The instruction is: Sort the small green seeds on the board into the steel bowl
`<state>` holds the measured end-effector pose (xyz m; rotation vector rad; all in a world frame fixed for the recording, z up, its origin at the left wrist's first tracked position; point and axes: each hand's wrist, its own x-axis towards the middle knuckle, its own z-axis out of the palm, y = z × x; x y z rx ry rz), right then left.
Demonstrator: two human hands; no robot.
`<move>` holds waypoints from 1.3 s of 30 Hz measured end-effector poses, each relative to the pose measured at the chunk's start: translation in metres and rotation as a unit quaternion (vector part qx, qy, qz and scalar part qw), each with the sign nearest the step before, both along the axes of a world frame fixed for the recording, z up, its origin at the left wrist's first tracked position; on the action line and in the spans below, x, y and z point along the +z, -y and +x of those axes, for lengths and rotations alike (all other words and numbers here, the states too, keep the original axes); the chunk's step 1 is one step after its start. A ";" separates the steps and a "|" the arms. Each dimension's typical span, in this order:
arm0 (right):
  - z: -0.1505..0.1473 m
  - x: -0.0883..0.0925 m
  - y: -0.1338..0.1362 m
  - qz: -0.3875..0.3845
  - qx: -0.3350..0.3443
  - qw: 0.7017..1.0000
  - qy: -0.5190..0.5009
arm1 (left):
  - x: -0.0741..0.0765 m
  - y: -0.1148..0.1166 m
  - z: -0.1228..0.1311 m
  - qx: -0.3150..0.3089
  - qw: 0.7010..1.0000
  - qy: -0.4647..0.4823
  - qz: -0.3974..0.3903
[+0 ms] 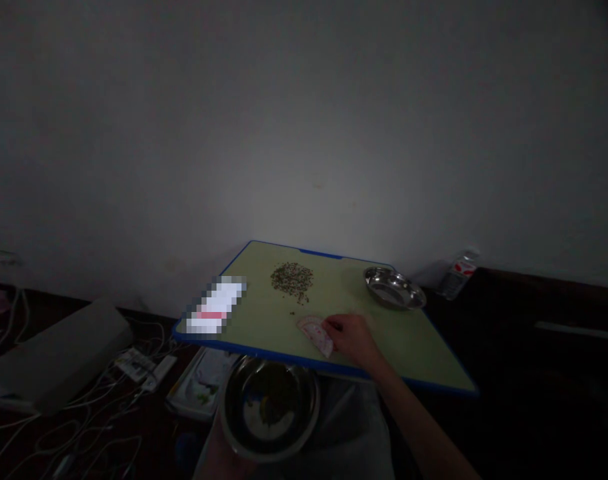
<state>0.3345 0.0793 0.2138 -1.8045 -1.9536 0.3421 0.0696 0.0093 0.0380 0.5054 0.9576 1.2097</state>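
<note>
My right hand (351,339) pinches a pale pink patterned fan-shaped piece (317,335) at the front edge of the light green board (264,327) with a blue rim. My left hand (227,453), dim and partly hidden, is under a metal bowl (270,457) below that edge, holding it. Dark, loose bits (279,393) lie inside this bowl. A spread pile of small mixed grains (291,280) sits on the board beyond my right hand, with a few stray grains nearer to it.
A shiny metal bowl (395,290) stands at the board's right side. A blurred-out bright rectangle (217,305) is at its left. On the floor are a grey box (64,353), tangled cables, a power strip (159,372) and a white tray (199,387). A bottle (459,273) is by the wall.
</note>
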 end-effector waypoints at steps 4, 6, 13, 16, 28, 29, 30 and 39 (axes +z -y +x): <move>0.025 0.002 0.003 -0.005 -0.039 0.999 0.000 | 0.017 0.000 0.007 0.040 0.994 0.057 -0.081; 0.039 0.002 0.003 0.000 -0.066 0.998 0.007 | 0.020 -0.001 0.010 0.046 0.993 0.071 -0.083; 0.079 0.007 0.003 0.012 -0.123 0.992 0.002 | -0.002 -0.006 -0.005 0.007 0.997 -0.013 -0.079; 0.085 0.008 0.002 0.017 -0.135 0.991 0.007 | 0.011 -0.005 -0.002 0.000 0.999 -0.015 -0.051; 0.065 0.013 -0.007 0.075 -0.139 0.987 -0.037 | 0.037 0.000 0.001 -0.074 0.996 0.044 0.010; 0.054 0.014 -0.013 0.089 -0.122 0.988 -0.032 | 0.039 0.000 0.001 -0.080 0.996 0.043 0.017; 0.042 0.014 -0.020 0.098 -0.104 0.989 -0.026 | 0.042 0.001 0.001 -0.083 0.995 0.042 0.020; -0.035 0.016 -0.078 0.039 -0.005 0.997 0.059 | 0.061 -0.002 0.015 -0.018 0.999 0.029 -0.015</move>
